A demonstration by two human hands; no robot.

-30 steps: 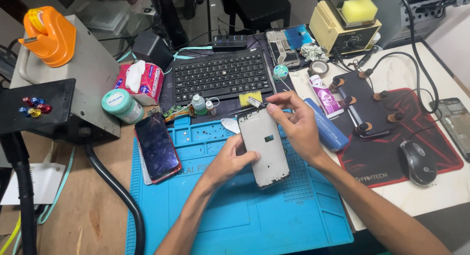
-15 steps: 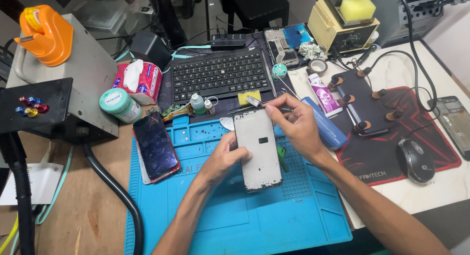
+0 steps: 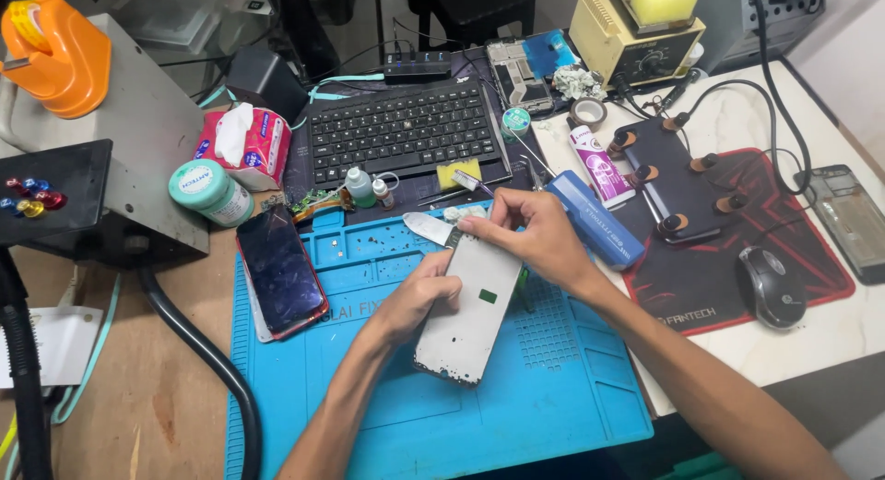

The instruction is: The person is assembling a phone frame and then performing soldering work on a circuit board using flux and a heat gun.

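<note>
Tilted further now, the grey phone panel (image 3: 468, 307) is gripped by both left hand (image 3: 417, 291) and right hand (image 3: 533, 236) over the blue mat (image 3: 553, 388) near the cluttered desk's (image 3: 147, 406) front edge.

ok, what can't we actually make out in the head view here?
- Underside of the grey phone panel: faces away from the head camera.
- Right hand fingertips at the panel's top edge: too small to tell whether they pinch anything.
- Left hand fingers: partly hidden behind the panel.
- Clear phone: cut off by right edge.
</note>
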